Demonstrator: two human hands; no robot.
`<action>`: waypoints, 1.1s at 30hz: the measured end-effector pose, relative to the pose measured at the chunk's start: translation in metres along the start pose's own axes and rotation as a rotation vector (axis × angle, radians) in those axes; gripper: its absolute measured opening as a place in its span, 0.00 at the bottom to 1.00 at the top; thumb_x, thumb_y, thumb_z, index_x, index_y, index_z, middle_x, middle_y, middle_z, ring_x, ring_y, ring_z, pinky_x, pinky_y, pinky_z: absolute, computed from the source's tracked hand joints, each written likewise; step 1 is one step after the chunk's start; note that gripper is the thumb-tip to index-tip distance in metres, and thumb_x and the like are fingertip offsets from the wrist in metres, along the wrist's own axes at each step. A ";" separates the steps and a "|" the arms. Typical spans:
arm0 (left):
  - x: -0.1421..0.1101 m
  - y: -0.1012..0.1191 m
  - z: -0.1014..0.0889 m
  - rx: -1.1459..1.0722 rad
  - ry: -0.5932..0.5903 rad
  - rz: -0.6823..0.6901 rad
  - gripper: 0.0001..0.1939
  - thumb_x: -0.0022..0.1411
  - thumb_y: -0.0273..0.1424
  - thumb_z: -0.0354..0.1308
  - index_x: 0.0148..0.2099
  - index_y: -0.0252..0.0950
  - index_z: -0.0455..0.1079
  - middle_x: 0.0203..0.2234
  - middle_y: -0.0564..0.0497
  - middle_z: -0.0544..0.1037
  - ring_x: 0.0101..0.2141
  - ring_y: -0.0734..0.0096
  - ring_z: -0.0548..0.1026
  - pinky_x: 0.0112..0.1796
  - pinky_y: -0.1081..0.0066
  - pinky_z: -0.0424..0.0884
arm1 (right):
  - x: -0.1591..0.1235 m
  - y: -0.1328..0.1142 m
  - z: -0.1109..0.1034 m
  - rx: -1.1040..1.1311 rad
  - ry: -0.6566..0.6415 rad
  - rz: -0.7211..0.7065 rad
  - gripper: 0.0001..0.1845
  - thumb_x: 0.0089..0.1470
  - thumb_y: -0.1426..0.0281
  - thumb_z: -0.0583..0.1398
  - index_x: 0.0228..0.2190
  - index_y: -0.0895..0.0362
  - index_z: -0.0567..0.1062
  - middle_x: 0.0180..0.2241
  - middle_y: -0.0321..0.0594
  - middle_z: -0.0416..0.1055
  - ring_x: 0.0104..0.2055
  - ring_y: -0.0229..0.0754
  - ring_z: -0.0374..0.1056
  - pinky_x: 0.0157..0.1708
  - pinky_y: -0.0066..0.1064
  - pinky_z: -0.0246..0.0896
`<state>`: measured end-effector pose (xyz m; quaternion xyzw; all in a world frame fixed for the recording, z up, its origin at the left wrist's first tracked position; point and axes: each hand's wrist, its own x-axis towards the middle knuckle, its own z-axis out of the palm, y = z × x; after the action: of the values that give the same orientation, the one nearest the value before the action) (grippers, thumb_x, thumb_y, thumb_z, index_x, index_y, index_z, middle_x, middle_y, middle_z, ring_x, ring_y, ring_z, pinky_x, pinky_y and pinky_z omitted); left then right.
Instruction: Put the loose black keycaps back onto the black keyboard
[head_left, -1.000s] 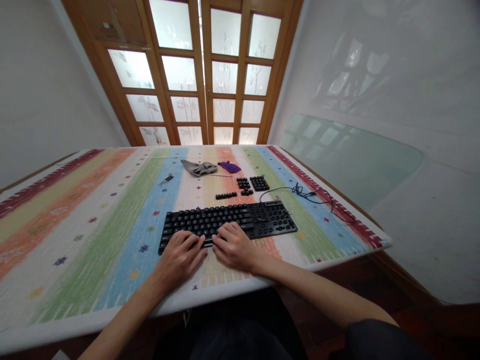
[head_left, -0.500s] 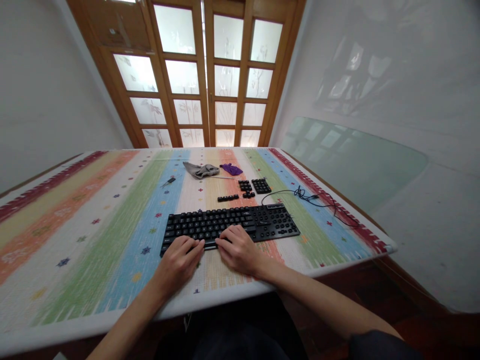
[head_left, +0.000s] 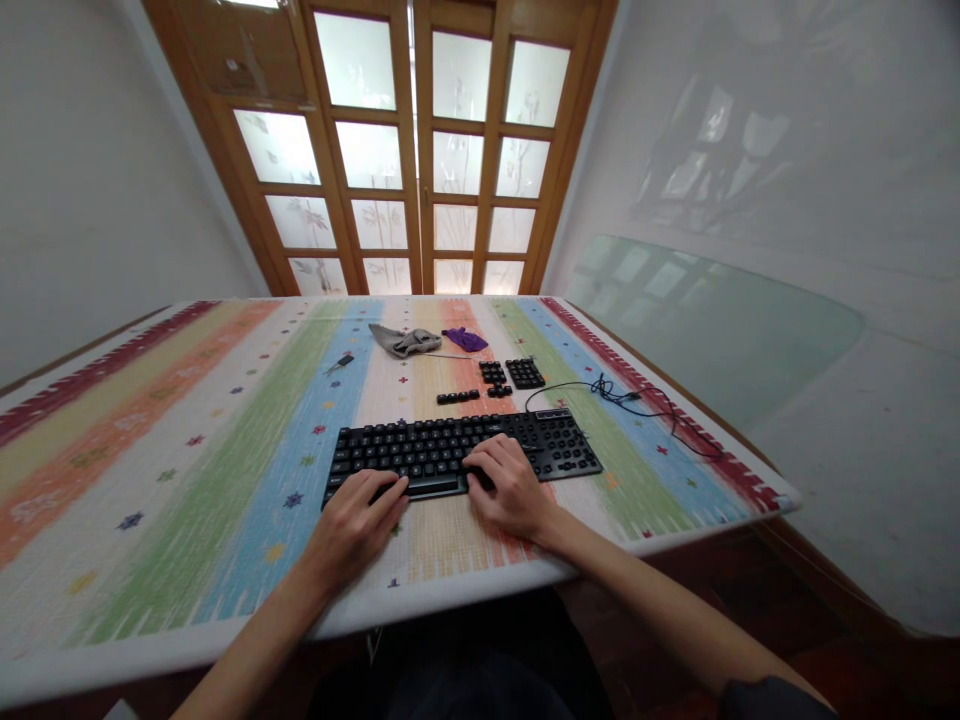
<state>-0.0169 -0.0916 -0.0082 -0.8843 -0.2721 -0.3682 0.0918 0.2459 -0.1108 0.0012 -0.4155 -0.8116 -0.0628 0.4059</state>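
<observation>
A black keyboard (head_left: 450, 455) lies near the table's front edge, its right-hand block showing bare sockets without keycaps. My left hand (head_left: 365, 510) is bent over the keyboard's front left part, thumb and fingertips touching it near the left end of the space bar (head_left: 435, 486). To the right of that bar, my right hand (head_left: 510, 490) curls over the front edge, its fingers on the lower keys; what lies under them is hidden. Behind the keyboard sit loose keycaps in groups: a short row (head_left: 457, 397), two small clusters and a number-pad block (head_left: 524, 373).
A grey cloth (head_left: 405, 341) and a purple cloth (head_left: 466, 340) lie farther back, with a thin rod before them. Left of these is a small dark tool with metal prongs (head_left: 343, 362). The keyboard's cable (head_left: 622, 396) is bunched at the right on the striped tablecloth (head_left: 225, 450).
My right hand has shifted right along the keyboard's front edge, uncovering more of the space bar. The left hand stays nearly where it was.
</observation>
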 end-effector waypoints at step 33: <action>0.006 0.039 0.021 0.198 -0.269 0.014 0.34 0.72 0.45 0.49 0.69 0.25 0.54 0.65 0.31 0.62 0.65 0.46 0.61 0.59 0.47 0.66 | 0.050 0.057 -0.007 0.085 -0.105 -0.021 0.05 0.57 0.76 0.61 0.31 0.57 0.78 0.37 0.42 0.74 0.42 0.45 0.65 0.47 0.41 0.62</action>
<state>0.0204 -0.1142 -0.0179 -0.9141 -0.3109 -0.2172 0.1437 0.2752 -0.0454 0.0276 -0.3921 -0.8380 -0.0108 0.3793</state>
